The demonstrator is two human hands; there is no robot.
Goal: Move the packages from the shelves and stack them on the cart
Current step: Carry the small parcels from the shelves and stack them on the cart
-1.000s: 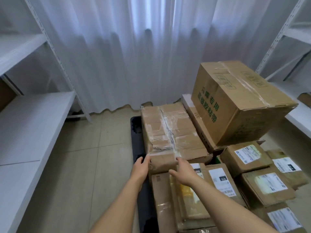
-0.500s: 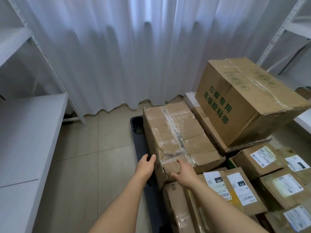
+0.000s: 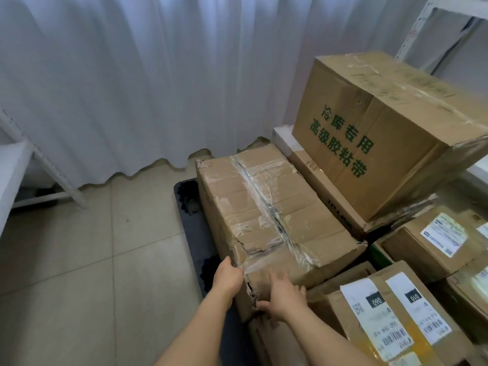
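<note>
A long, battered cardboard box (image 3: 264, 207) wrapped in clear tape lies on the black cart (image 3: 190, 223). My left hand (image 3: 227, 276) touches its torn near-left corner. My right hand (image 3: 282, 297) presses flat against its near end face, fingers spread. A big box with green lettering (image 3: 375, 133) sits tilted on a flat box (image 3: 327, 196) to the right. Smaller labelled packages (image 3: 388, 313) are stacked at the near right.
A white curtain (image 3: 158, 75) hangs behind the cart. White shelving stands at the left (image 3: 15, 165) and at the upper right (image 3: 422, 25). Tiled floor (image 3: 79, 260) lies open left of the cart.
The view has moved closer and turned right. Both hands stayed at the taped box's near end; the right hand slid lower on the end face.
</note>
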